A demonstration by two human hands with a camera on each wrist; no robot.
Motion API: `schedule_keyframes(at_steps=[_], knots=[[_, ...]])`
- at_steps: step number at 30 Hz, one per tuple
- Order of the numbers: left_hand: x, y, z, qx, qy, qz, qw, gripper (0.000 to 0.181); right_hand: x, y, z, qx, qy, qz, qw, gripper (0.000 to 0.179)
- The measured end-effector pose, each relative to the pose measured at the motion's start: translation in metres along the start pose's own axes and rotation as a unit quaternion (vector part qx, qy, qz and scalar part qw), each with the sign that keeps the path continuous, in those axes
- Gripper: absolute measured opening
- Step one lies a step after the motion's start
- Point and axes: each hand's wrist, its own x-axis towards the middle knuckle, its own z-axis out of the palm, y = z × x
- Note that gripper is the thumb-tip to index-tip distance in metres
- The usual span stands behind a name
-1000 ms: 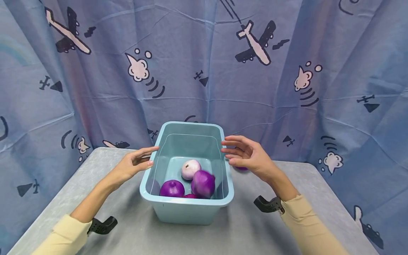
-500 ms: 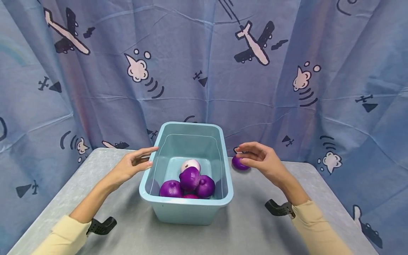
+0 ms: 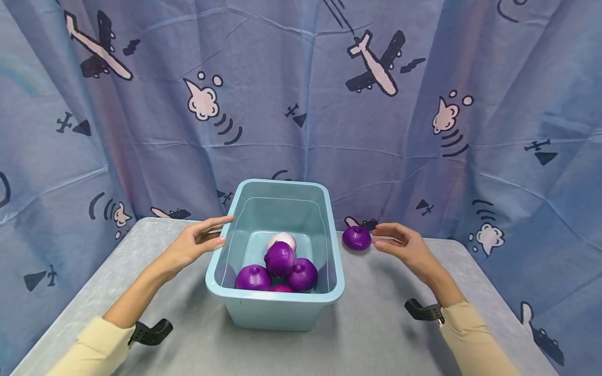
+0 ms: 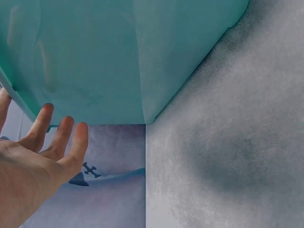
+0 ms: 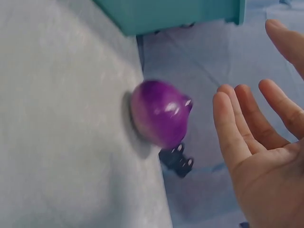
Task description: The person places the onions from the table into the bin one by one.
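A light blue plastic tub (image 3: pixel 270 313) stands mid-table. Inside, a purple onion (image 3: pixel 279 259) lies on top of others, with one purple onion (image 3: pixel 253 278) at its left, another purple onion (image 3: pixel 302 275) at its right and a pale onion (image 3: pixel 282 241) behind. A magenta piece (image 3: pixel 281 289) peeks out below them, mostly hidden. My left hand (image 3: pixel 199 241) is at the tub's left rim, fingers extended and holding nothing. To the right of the tub, a single purple onion (image 5: pixel 161 114) sits on the table. Beside it is my right hand (image 3: pixel 405 249), fingers spread and apart from the onion.
The grey table (image 3: pixel 376 334) ends just behind the tub and the lone onion. A blue curtain (image 3: pixel 263 130) printed with airplanes hangs close behind that back edge and along both sides.
One more purple onion has come to rest on the pile in the tub. My right hand has moved right, from the tub's rim to the far side of the lone onion. My left hand stays put.
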Motion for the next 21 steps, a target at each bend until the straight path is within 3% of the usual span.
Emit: schedule_keyframes(at_steps=[6, 21], knots=[[0.0, -0.001, 0.0, 0.002, 0.0, -0.002, 1.0, 0.053, 0.0, 0.017, -0.006, -0.04, 0.019, 0.024, 0.9987, 0.052], [-0.001, -0.001, 0.0, 0.01, 0.003, -0.005, 0.9999, 0.053, 0.015, 0.054, 0.006, -0.014, 0.055, 0.069, 0.996, 0.077]])
